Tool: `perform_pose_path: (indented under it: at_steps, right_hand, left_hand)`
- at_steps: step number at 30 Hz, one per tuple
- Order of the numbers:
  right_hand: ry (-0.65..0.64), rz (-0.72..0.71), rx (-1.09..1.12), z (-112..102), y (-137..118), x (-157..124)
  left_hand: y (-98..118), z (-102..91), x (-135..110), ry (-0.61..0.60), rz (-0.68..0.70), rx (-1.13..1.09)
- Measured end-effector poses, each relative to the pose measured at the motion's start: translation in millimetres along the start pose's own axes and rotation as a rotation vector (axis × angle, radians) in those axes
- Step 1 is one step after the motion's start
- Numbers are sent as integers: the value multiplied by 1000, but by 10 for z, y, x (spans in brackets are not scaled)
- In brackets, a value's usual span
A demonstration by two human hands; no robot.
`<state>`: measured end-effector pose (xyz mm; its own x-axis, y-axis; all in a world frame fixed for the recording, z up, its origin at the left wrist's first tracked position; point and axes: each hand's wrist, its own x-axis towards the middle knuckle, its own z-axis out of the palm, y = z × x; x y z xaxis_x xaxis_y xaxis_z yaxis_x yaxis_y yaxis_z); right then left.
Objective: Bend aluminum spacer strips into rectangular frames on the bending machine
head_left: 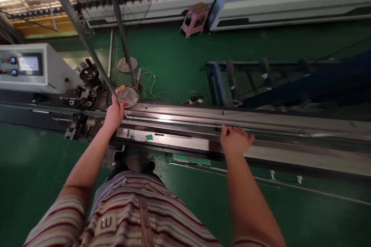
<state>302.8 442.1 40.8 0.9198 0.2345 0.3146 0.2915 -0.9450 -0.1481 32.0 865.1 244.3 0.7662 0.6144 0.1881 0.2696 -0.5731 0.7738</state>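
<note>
A long shiny metal rail (261, 123) of a machine runs across the view in front of me. My left hand (114, 114) is closed on a thin metal bar (78, 23) that rises steeply up and to the left from the rail's left part. My right hand (235, 139) rests on the rail's near edge, its fingers laid flat and slightly apart, holding nothing. Just beyond my left hand lies a round brass-rimmed dish (127, 95).
A white control box with a small screen (27, 65) stands at the left end of the machine. Behind the rail are cables on the green floor (174, 58), a blue metal frame (255, 77) and a pink stool (195, 18). A second slanted bar (118, 27) crosses the top.
</note>
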Motion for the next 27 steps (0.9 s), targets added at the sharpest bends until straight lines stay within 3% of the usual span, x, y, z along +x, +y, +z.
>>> perform_pose_path:
  at_steps: [6, 19, 27]
  right_hand:
    - [8, -121, -105, 58, -920, -319]
    - [-3, -199, -234, 204, -2992, -848]
    - [-49, -257, -146, 183, -4203, -1263]
  left_hand:
    - [-588, -782, 73, 20, -12, 8]
    - [-1998, -2339, 302, 62, -27, 104]
    - [-2822, -3261, 427, 147, -44, 189]
